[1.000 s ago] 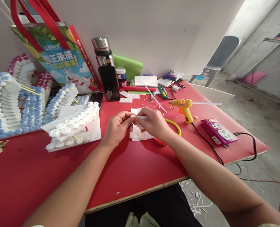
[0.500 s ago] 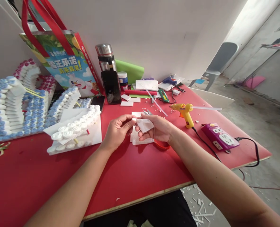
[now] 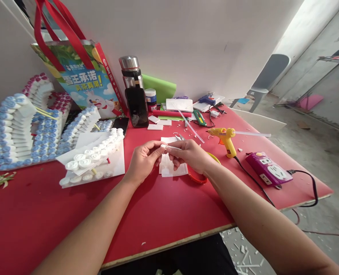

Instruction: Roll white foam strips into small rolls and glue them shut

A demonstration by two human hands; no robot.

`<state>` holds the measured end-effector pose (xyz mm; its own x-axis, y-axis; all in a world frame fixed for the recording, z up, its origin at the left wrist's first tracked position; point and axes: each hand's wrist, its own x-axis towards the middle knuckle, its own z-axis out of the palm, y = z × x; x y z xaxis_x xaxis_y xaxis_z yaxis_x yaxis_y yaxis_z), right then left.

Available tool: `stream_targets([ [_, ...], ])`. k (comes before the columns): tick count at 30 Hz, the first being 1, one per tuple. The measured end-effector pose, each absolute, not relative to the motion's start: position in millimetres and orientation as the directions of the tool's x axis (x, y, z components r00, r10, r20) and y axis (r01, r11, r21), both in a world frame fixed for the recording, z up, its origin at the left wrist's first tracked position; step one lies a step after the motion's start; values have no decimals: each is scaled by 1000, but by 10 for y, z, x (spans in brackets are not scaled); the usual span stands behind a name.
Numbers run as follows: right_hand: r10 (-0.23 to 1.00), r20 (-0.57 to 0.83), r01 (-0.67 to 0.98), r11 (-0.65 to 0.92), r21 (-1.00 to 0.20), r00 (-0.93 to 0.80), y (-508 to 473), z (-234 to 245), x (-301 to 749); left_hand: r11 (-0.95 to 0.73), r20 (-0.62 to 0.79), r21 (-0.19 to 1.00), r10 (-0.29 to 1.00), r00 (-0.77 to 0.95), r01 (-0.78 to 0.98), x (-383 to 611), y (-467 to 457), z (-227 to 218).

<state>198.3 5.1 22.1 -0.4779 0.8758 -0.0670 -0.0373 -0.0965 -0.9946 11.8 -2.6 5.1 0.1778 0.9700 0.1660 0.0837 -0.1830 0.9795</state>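
Between the fingertips of both hands is a small strip of white paper [image 3: 164, 147], its end curled into a small roll. My left hand [image 3: 143, 159] pinches the rolled end with thumb and forefinger. My right hand [image 3: 189, 153] is closed on the strip's other side, hiding most of it. Under the hands lie white paper sheets [image 3: 173, 169] on the red table [image 3: 163, 214]. Scissors with red and yellow handles [image 3: 198, 178] lie partly beneath my right hand. To the left, a white board [image 3: 118, 162] bears several white paper rolls [image 3: 85, 162].
A yellow glue gun [image 3: 229, 143] and a purple power strip [image 3: 268, 168] with cords are on the right. Behind the hands stand a phone [image 3: 136, 107], a steel flask [image 3: 129, 64] and a paint jar [image 3: 150, 96]. Blue and white rolled-paper pieces [image 3: 15, 130] and a shopping bag [image 3: 86, 84] fill the back left.
The paper strip was flared open across my right palm; now it shows as a thin edge between the fingertips. My right fingers have turned over and closed on it. The view has shifted slightly.
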Motion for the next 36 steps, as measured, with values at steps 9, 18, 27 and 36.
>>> stream_targets([
  [9,953,176,415,267,-870,-246,-59,191,1890,-198,189,974,978,87,106,200,-90,90],
  [18,855,359,492,511,-705,-373,-92,216,1910,-178,176,984,979,99,10,192,-110,141],
  [27,779,352,490,608,-625,-519,-65,216,1959,-180,175,983,975,135,32,109,-57,128],
  [36,830,290,480,522,-706,-476,-66,211,1925,-118,112,992,985,135,42,91,-43,114],
])
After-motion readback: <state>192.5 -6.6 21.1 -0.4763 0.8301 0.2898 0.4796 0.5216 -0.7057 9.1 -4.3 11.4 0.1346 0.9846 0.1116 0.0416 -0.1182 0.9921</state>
